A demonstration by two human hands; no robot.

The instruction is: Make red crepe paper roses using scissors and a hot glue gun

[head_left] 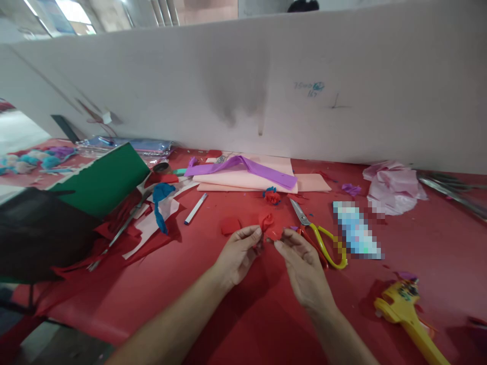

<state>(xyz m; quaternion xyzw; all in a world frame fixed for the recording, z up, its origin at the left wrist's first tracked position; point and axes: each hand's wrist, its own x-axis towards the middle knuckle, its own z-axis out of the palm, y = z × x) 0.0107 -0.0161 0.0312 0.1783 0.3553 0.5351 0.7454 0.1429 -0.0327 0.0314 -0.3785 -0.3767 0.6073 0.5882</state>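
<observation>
Between my hands is a red crepe-paper flower, its twisted top pointing up. My left hand pinches its base between thumb and fingers. My right hand pinches the loose red petal edge on the other side. A cut red paper piece lies on the table just left of my fingertips. Beyond my hands sits a small red and blue paper flower. To the right, scissors with yellow handles lie with their blades toward the far side.
Folded peach paper with a purple strip on top lies at the back. A marker, blue paper and red scraps are on the left. A yellow glue gun rests front right; crumpled pink paper lies behind it, near the white partition.
</observation>
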